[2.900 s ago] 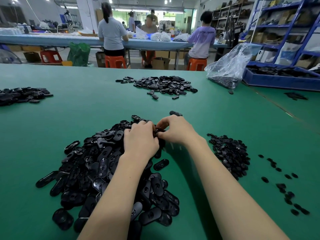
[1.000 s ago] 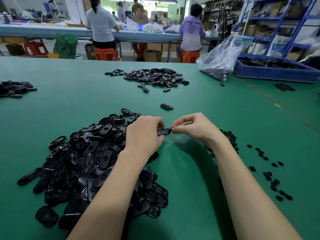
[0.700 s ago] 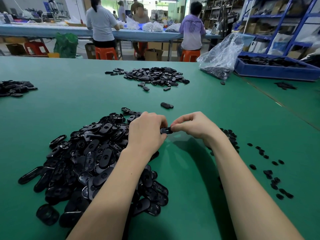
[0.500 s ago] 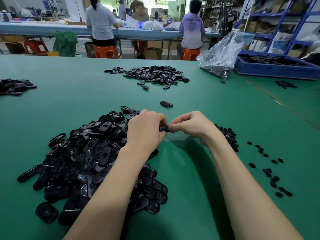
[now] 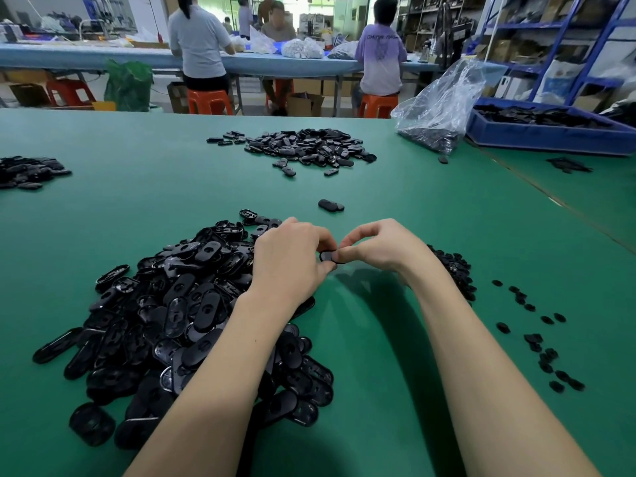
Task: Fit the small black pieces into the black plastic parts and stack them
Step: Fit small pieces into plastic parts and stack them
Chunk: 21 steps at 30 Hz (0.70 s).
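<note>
One black plastic part [image 5: 327,256] pinched between both hands just above the green worktop [image 5: 137,187], mostly hidden by fingertips. Left hand [image 5: 292,259] curled round its left end, thumb below and fingers over the top. Right hand [image 5: 375,246] gripping the right end, thumb and forefinger closed on it; whether a small piece sits under the fingertips cannot be told. Directly beneath and left of the left forearm, a big loose heap of oblong black parts [image 5: 179,318], spilling toward the near edge. Just right of the right wrist, a low mound of small black pieces [image 5: 454,273], partly covered by the arm, with more scattered small pieces [image 5: 537,339] trailing off to the right. Slightly beyond the hands, a short pair of overlapping parts [image 5: 331,205] lying alone on the worktop. Farther back, a second spread pile of parts [image 5: 303,146]; far left, a third dark pile [image 5: 27,172] at the frame edge. At the right rear, a clear plastic bag [image 5: 440,108] holding dark pieces, touching or just beside a blue tray [image 5: 550,136] filled with black parts. Beyond the worktop, a long blue-topped bench [image 5: 103,56] with several people at orange stools [image 5: 206,101], and blue shelving [image 5: 568,46] on the right.
</note>
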Motion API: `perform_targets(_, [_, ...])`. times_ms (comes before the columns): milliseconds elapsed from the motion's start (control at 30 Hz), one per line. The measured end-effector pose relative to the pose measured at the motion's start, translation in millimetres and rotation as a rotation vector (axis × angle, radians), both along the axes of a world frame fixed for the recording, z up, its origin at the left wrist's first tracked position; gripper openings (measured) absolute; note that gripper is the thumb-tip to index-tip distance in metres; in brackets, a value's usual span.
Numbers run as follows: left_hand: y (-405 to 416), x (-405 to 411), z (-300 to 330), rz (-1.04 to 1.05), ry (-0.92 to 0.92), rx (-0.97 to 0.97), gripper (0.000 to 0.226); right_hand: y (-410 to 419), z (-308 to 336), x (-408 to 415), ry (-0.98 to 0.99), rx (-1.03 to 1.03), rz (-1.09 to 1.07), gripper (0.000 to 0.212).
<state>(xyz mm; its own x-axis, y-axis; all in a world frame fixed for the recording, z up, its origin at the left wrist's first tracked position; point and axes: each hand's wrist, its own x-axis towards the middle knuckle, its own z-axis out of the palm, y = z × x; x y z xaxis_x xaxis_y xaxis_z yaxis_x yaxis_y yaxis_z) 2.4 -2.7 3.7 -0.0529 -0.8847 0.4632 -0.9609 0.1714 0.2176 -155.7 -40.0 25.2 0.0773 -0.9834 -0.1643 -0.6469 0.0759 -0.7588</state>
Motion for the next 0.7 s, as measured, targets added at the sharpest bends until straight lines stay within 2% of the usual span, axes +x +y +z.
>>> perform_targets(100, [1,0,0,-0.005,0.027,0.024,0.015,1,-4,-4,-0.130,0.075,0.020,0.025])
perform_targets(200, [0,2,4,-0.038,0.109,0.125,0.016,0,-12,-8,-0.187,0.069,0.011,0.023])
perform_targets(300, [-1,5,9,-0.060,0.187,0.233,0.013,-2,-15,-10,-0.196,0.000,0.033,0.027])
perform_targets(433, [0,8,11,-0.027,0.184,0.248,0.014,-1,-15,-8,-0.223,-0.032,0.086,0.029])
perform_targets(700, [1,8,12,0.026,0.207,0.299,0.006,-2,-10,-5,-0.147,-0.066,0.131,0.018])
